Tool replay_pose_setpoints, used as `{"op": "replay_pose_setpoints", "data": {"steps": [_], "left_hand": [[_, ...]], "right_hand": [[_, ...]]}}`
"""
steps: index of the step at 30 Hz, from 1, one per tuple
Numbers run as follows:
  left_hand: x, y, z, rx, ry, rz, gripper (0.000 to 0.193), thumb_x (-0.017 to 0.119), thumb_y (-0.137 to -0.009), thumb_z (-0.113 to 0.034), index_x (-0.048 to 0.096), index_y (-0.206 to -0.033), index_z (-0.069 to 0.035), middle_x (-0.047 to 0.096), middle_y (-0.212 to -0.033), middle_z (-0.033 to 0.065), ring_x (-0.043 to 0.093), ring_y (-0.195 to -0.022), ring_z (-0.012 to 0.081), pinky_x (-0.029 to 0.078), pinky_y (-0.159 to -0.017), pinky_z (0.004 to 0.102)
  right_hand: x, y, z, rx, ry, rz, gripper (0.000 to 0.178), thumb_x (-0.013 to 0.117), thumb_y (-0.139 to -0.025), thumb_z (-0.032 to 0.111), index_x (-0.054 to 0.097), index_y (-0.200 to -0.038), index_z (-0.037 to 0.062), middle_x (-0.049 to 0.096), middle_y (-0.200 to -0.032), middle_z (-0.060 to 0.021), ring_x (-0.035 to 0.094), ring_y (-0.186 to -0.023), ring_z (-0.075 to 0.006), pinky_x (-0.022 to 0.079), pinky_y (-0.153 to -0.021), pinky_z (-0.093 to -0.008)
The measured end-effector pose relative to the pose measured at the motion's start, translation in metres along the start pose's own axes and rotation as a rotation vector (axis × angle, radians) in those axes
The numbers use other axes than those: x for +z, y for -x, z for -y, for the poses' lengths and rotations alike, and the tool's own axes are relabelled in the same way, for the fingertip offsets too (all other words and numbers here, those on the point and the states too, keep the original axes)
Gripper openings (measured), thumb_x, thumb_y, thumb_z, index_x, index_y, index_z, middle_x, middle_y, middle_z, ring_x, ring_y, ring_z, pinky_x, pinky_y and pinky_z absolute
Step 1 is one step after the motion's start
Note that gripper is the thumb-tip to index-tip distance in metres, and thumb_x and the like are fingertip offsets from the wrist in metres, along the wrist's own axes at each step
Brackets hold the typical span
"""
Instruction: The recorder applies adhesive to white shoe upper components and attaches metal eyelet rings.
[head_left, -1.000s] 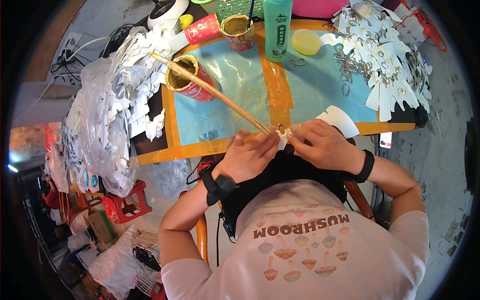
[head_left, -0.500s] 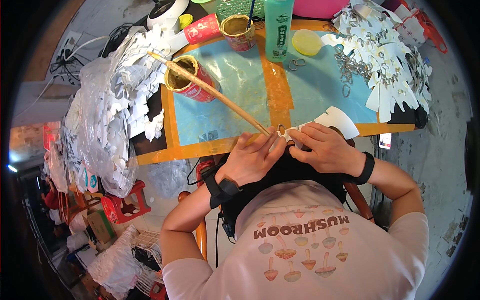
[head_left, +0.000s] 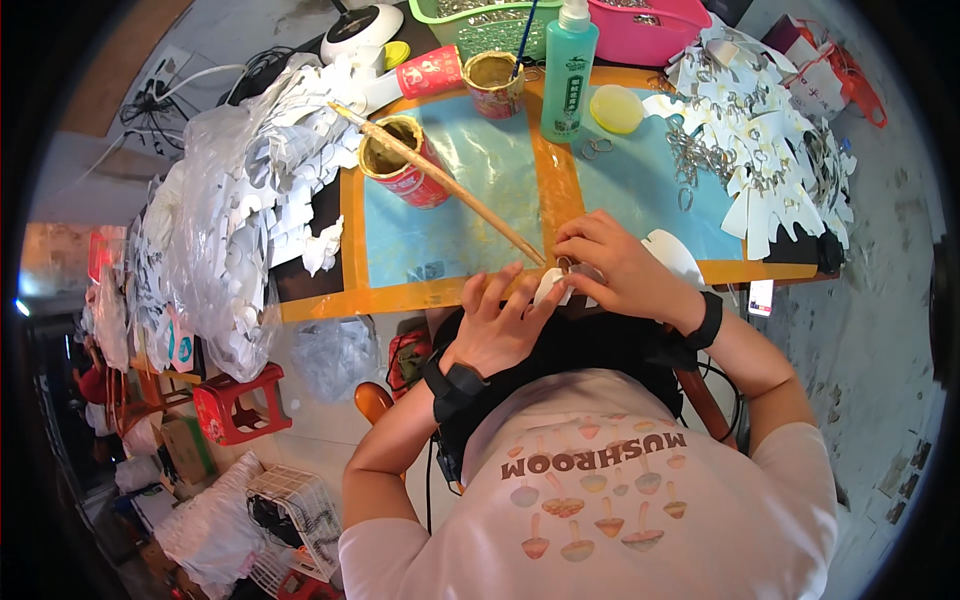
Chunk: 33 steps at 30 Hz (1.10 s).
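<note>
At the table's near edge, my left hand point(head_left: 497, 322) pinches one end of a curved white sheet piece point(head_left: 672, 256), its other fingers loosely bent. My right hand point(head_left: 628, 272) closes on the same piece, which shows again beyond the knuckles. A small metal ring point(head_left: 564, 263) stands at the fingertips; whether it is threaded on the piece is hidden. Just beyond lies the end of a wooden stick point(head_left: 455, 190) with a yellowish tip, leaning across a red can point(head_left: 420, 185) with a crusted rim.
Stacked white pieces and clear plastic point(head_left: 215, 220) heap up at the left. More white pieces with rings point(head_left: 765, 140) lie at the right, beside loose metal rings point(head_left: 690, 160). Toward the back stand a second can point(head_left: 493, 90), a green bottle point(head_left: 570, 85) and a yellow-lidded tub point(head_left: 616, 108).
My right hand has turned, its fingers lifting over the ring. The white piece now curls up between both hands. The whole view has shifted slightly, while the stick still leans on the can.
</note>
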<state>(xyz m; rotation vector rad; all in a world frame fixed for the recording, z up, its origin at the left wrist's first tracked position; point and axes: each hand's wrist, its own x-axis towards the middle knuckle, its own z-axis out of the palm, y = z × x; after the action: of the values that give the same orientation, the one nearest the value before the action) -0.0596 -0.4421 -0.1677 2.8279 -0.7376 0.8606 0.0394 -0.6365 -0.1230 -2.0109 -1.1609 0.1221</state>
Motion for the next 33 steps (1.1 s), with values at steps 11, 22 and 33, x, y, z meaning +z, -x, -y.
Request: {"op": "replay_pose_setpoints", "data": {"steps": [11, 22, 33], "left_hand": [[-0.031, -0.027, -0.024, -0.553, 1.1, -0.23, 0.046, 0.075, -0.069, -0.013, 0.055, -0.108, 0.003, 0.055, -0.112, 0.0155, 0.053, -0.103, 0.0245, 0.04, -0.089, 0.0356], [-0.037, -0.061, -0.055, -0.706, 1.616, -0.121, 0.014, 0.07, -0.077, 0.002, 0.064, -0.089, 0.003, 0.064, -0.082, 0.0062, 0.06, -0.075, 0.0082, 0.046, -0.067, 0.02], [-0.048, -0.075, -0.054, -0.525, 1.512, -0.013, 0.014, 0.07, -0.077, 0.0, 0.064, -0.09, 0.001, 0.067, -0.082, 0.0065, 0.064, -0.076, 0.0098, 0.049, -0.068, 0.021]], "right_hand": [[-0.008, 0.03, 0.035, 0.429, -0.706, -0.294, 0.022, 0.064, -0.082, 0.001, 0.053, -0.101, 0.0019, 0.06, -0.09, -0.0023, 0.059, -0.084, -0.0087, 0.047, -0.077, -0.0241], [-0.036, 0.061, 0.067, 0.379, -0.826, -0.331, 0.03, 0.065, -0.081, 0.001, 0.058, -0.11, 0.0, 0.063, -0.097, -0.0056, 0.06, -0.086, -0.011, 0.048, -0.08, -0.0248], [-0.057, 0.064, 0.055, 0.247, -0.659, -0.2, 0.01, 0.067, -0.077, 0.0, 0.066, -0.087, 0.0011, 0.065, -0.082, -0.0063, 0.059, -0.074, -0.0126, 0.045, -0.066, -0.0237]]}}
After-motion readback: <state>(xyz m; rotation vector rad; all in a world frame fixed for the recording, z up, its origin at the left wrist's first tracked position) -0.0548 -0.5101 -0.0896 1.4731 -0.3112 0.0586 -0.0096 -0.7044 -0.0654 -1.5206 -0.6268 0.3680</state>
